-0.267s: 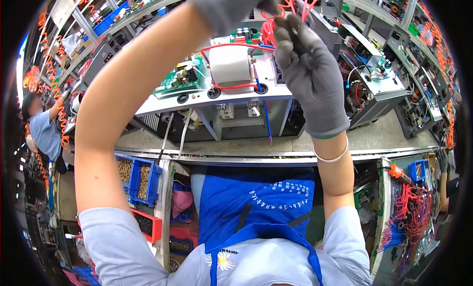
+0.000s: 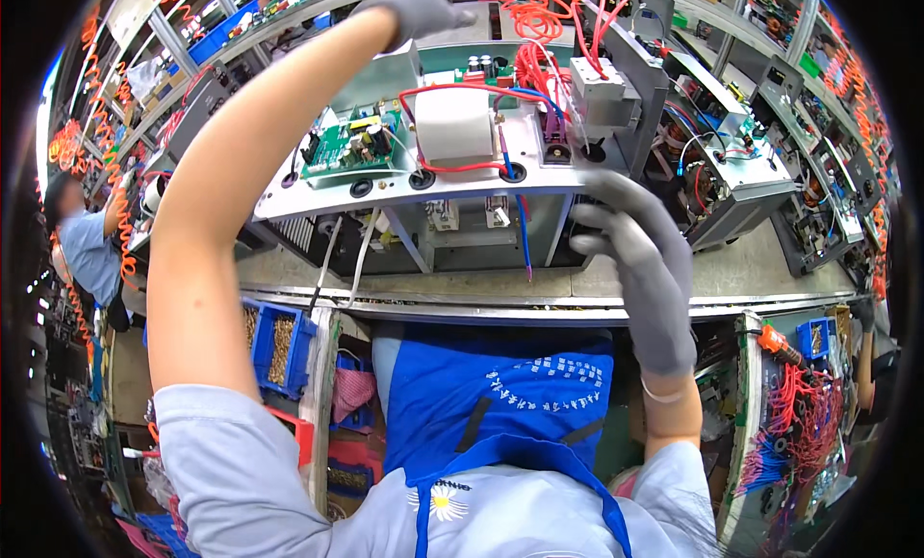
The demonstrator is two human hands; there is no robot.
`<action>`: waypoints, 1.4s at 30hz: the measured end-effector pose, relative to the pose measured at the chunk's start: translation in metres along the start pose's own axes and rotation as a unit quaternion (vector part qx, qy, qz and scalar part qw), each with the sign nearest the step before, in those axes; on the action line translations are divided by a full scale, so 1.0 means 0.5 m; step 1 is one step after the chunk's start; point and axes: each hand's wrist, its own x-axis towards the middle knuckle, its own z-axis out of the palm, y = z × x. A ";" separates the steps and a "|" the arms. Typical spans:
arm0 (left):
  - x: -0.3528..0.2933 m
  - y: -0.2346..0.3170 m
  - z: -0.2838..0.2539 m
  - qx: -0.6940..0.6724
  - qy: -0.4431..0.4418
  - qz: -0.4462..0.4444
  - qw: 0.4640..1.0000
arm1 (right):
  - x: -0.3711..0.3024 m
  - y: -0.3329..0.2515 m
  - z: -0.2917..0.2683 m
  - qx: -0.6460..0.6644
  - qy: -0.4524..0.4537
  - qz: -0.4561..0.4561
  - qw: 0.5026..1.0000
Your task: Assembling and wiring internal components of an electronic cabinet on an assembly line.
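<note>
My left hand (image 2: 422, 12), in a grey glove, is up at the top edge, left of coiled red wires (image 2: 539, 17). One finger or thumb stretches out to the right; the rest is partly cut off, and nothing shows in it. My right hand (image 2: 640, 245), also gloved, hovers in front of the open metal chassis (image 2: 443, 194). Its fingers are bent and apart, with nothing between them. The chassis carries a green circuit board (image 2: 351, 146), a white cylindrical part (image 2: 454, 125) with red wires round it, and a silver metal block (image 2: 602, 91) at the right.
More open chassis units (image 2: 736, 164) stand on the right. Blue bins of small brass-coloured parts (image 2: 281, 351) sit at the lower left. A bundle of red and blue wires (image 2: 794, 414) hangs at the right. Another person (image 2: 87, 236) is at the far left.
My right hand has dropped from the red wires toward the chassis front, its fingers spreading. My left hand has moved left, off the wires. The silver block and coiled wires now show.
</note>
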 end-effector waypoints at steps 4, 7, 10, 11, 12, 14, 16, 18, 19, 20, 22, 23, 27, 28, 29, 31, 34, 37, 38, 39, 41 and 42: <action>-0.158 -0.008 -0.025 -0.059 0.365 0.240 0.898 | -0.066 -0.043 -0.116 -0.160 0.174 -0.318 0.918; -0.273 -0.014 -0.029 -0.132 0.383 0.300 0.864 | -0.077 -0.120 -0.087 0.029 0.320 -0.572 0.754; -0.400 -0.045 -0.020 -0.157 0.366 0.308 0.864 | -0.057 -0.108 -0.039 -0.141 0.184 -0.611 0.757; -0.427 -0.057 -0.004 -0.167 0.360 0.305 0.865 | -0.048 -0.092 -0.036 -0.191 0.135 -0.588 0.774; -0.450 -0.066 0.018 -0.182 0.354 0.298 0.867 | -0.052 -0.070 -0.021 -0.236 0.103 -0.553 0.792; -0.490 -0.084 0.060 -0.207 0.340 0.273 0.876 | -0.052 -0.027 0.002 -0.286 0.027 -0.474 0.832; -0.522 -0.101 0.133 -0.241 0.323 0.225 0.887 | -0.064 0.012 0.046 -0.302 -0.053 -0.342 0.888; -0.599 -0.137 0.242 -0.254 0.320 0.121 0.905 | -0.062 0.057 0.092 -0.441 -0.170 -0.252 0.844; -0.654 -0.146 0.303 -0.257 0.320 0.045 0.911 | -0.066 0.077 0.110 -0.513 -0.238 -0.221 0.794; -0.699 -0.153 0.334 -0.204 0.349 -0.013 0.915 | -0.069 0.101 0.122 -0.535 -0.298 -0.188 0.768; -0.785 -0.180 0.347 -0.180 0.309 -0.095 0.929 | -0.086 0.164 0.116 -0.525 -0.373 -0.084 0.760; -0.821 -0.191 0.340 -0.127 0.308 -0.120 0.935 | -0.092 0.194 0.106 -0.514 -0.402 -0.035 0.757; -0.939 -0.270 0.272 0.043 0.284 -0.180 0.941 | -0.122 0.278 0.107 -0.483 -0.407 -0.047 0.774; -0.968 -0.294 0.268 0.072 0.276 -0.217 0.934 | -0.131 0.286 0.111 -0.452 -0.389 -0.057 0.800; -0.987 -0.314 0.250 0.079 0.284 -0.235 0.926 | -0.138 0.294 0.114 -0.424 -0.365 -0.065 0.826; -1.038 -0.363 0.217 0.116 0.220 -0.323 0.913 | -0.145 0.310 0.121 -0.397 -0.368 -0.047 0.840; -1.143 -0.461 0.203 0.166 0.236 -0.377 0.880 | -0.151 0.325 0.129 -0.395 -0.363 -0.016 0.844; -1.228 -0.529 0.158 0.090 0.212 -0.515 0.826 | -0.155 0.335 0.127 -0.387 -0.368 -0.010 0.845; -1.257 -0.543 0.137 0.050 0.185 -0.522 0.831 | -0.157 0.336 0.127 -0.386 -0.363 -0.001 0.848; -1.262 -0.551 0.123 0.008 0.160 -0.521 0.839 | -0.159 0.337 0.126 -0.393 -0.363 0.004 0.845; -1.236 -0.519 0.106 -0.033 0.097 -0.575 0.812 | -0.165 0.336 0.125 -0.386 -0.336 0.044 0.858; -1.224 -0.485 0.100 0.003 -0.059 -0.598 0.799 | -0.169 0.344 0.123 -0.398 -0.336 0.039 0.852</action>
